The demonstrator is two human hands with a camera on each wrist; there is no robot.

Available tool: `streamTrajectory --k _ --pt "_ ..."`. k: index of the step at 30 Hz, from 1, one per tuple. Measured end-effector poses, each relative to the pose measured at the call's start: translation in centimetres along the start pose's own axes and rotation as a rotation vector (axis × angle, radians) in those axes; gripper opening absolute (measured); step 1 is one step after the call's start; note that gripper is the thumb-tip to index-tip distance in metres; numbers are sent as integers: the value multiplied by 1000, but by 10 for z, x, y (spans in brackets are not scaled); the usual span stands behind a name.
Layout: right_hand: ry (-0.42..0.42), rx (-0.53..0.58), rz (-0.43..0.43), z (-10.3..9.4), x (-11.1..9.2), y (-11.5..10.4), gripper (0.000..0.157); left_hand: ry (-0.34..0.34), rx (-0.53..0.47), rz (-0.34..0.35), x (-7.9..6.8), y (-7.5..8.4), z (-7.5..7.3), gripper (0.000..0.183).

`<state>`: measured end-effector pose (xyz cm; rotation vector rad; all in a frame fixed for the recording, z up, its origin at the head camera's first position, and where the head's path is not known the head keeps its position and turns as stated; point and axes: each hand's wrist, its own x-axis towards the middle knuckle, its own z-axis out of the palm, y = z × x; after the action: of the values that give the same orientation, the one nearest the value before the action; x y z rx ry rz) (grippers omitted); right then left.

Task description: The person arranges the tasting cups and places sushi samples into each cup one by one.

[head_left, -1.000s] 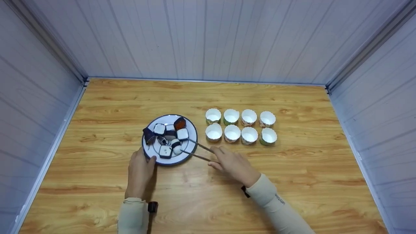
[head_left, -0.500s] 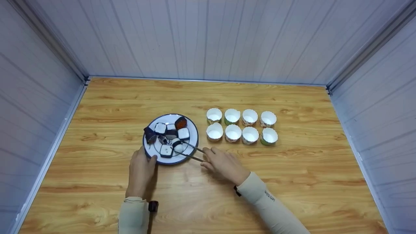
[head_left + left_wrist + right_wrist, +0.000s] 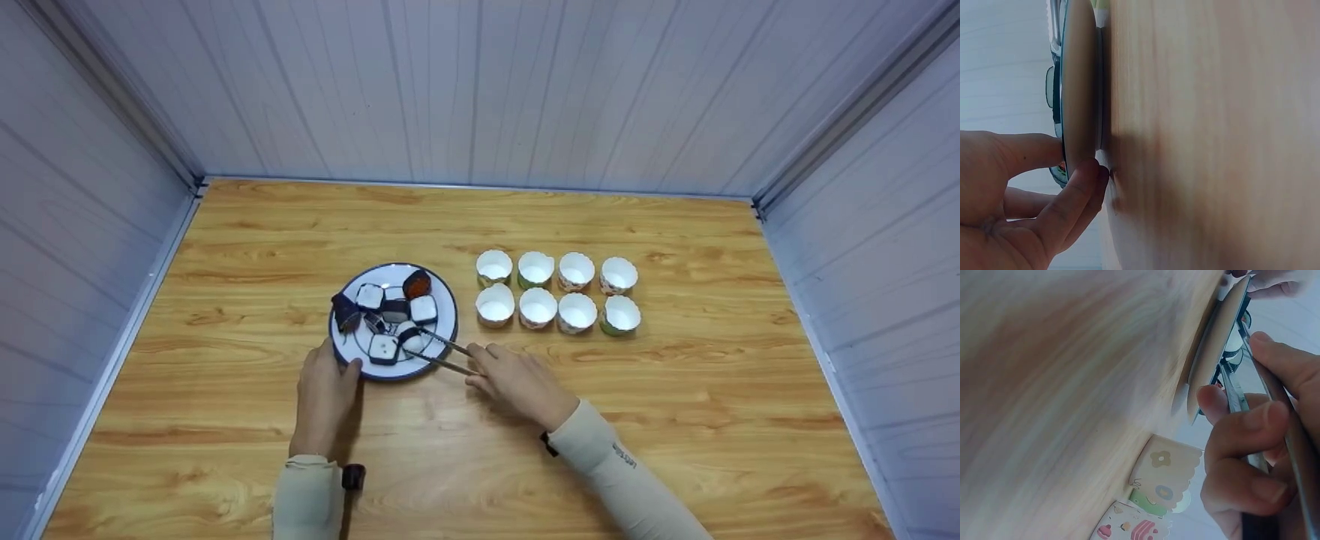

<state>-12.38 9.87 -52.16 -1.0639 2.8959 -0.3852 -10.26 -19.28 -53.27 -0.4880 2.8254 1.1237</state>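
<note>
My left hand (image 3: 324,397) pinches the near left rim of a white plate (image 3: 445,304) with a blue edge, thumb above and fingers below, as the left wrist view shows. Several sushi pieces lie on the plate. With my right hand (image 3: 517,384) I grip metal tongs (image 3: 446,364), seen also in the right wrist view as tongs (image 3: 1283,391) between thumb and fingers. The tong tips stand on either side of a white sushi piece (image 3: 412,344) with a black band, near the plate's right front. Whether they squeeze it is hard to tell.
Right of the plate stand several white paper cups (image 3: 538,307) with scalloped rims, in two rows. A dark-topped piece with orange filling (image 3: 417,285) lies at the plate's back. Pale panel walls (image 3: 480,90) enclose the wooden table (image 3: 720,360) at back and sides.
My right hand has moved a little left with the tongs, and their tips have drawn nearer together around the banded sushi piece. The left hand keeps its hold on the plate.
</note>
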Motion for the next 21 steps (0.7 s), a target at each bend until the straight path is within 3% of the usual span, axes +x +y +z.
streamTrajectory --k 10,21 --pt "35 22 -19 -9 -6 4 47 9 -9 6 0 -1 0 52" --pt "215 5 -56 -28 -10 24 43 -6 -8 -24 1 2 0 53"
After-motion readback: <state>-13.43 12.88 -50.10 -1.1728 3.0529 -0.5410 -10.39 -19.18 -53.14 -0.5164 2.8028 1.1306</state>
